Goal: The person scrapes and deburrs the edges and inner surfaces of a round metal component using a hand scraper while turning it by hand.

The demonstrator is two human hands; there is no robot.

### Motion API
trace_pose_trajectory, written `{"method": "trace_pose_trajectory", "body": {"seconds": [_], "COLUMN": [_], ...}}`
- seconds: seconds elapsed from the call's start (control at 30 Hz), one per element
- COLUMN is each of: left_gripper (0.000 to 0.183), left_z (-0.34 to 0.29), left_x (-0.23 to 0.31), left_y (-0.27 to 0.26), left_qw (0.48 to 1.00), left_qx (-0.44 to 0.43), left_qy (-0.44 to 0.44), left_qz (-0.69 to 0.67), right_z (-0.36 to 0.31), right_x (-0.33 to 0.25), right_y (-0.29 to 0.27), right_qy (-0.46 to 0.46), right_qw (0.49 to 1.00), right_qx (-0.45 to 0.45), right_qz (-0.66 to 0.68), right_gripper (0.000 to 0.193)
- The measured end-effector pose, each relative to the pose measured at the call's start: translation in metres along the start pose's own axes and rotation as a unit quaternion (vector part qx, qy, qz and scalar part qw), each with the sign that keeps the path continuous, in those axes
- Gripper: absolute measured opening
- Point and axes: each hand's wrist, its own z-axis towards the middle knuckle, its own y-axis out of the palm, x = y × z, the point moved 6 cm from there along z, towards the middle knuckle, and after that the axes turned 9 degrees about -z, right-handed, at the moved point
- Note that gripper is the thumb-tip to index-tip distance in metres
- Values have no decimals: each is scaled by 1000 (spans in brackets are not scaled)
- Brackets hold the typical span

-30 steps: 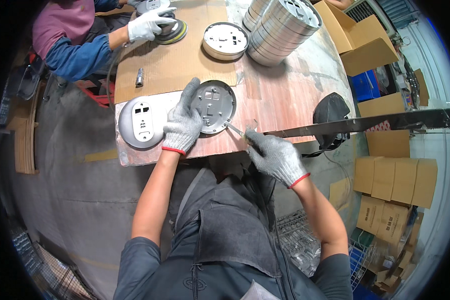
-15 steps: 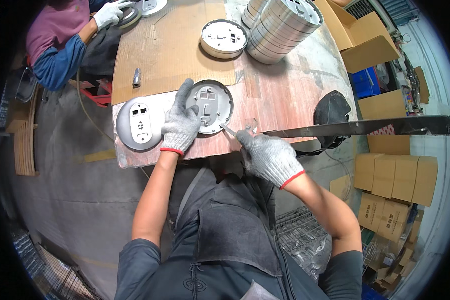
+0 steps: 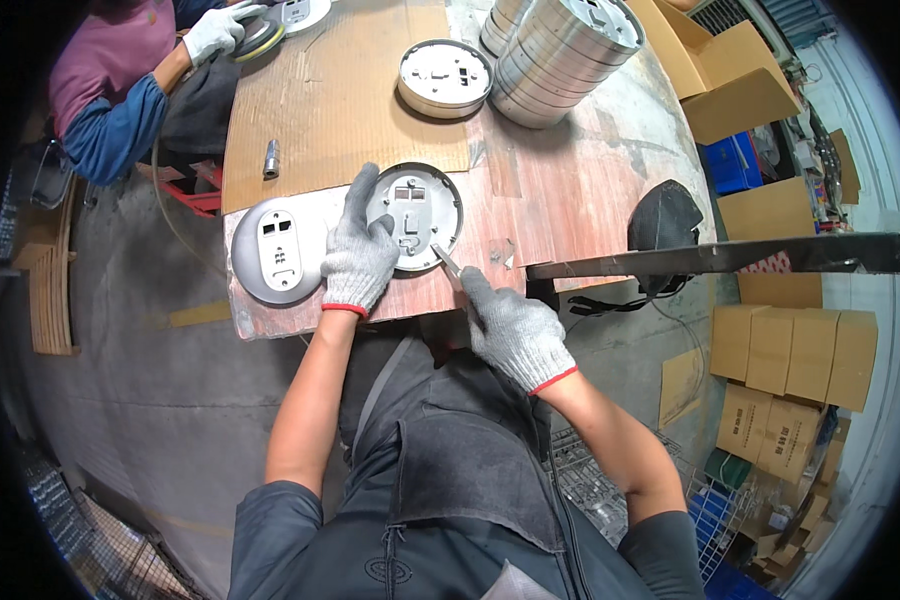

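Note:
A round grey metal housing (image 3: 432, 205) lies hollow side up near the table's front edge. My gloved left hand (image 3: 360, 262) grips its left rim, index finger stretched along the edge and thumb over the inside. In my gloved right hand (image 3: 515, 332) is a thin, flat metal hand tool (image 3: 448, 264), its handle hidden by the fingers. The tool's tip reaches over the near rim to the inside of the housing. Just left of my left hand sits another round cover (image 3: 249, 262), domed side up, with a pale oval face and cut-outs.
Stacked metal housings (image 3: 560, 75) stand at the back, beside a single open one (image 3: 440, 95). A small metal cylinder (image 3: 271, 160) rests on the cardboard sheet (image 3: 345, 110). A long metal bar (image 3: 730, 258) crosses the right side, over a black object (image 3: 662, 215). Another person's gloved hand (image 3: 215, 32) works far left.
My right hand has moved left and toward me, and the tool is now steeper, its tip farther inside the housing. My left hand keeps its grip.

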Motion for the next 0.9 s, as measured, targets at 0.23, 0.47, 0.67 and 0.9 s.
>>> {"method": "trace_pose_trajectory", "body": {"seconds": [0.23,0.47,0.67,0.9], "left_gripper": [69,68,70,71], "left_z": [-24,-41,-42,-42], "left_x": [-3,7,-6,-10], "left_y": [-1,3,6,7], "left_qw": [993,988,983,985], "left_qx": [94,148,176,170], "left_qy": [25,-46,-29,14], "left_qz": [-62,-5,-39,-25], "right_z": [4,2,1,2], "right_x": [-7,4,3,-4], "right_y": [6,7,3,-4], "right_qy": [53,63,41,38], "right_qw": [997,988,988,996], "right_qx": [-18,17,20,-31], "right_qz": [53,138,147,73], "right_gripper": [30,32,31,33]}}
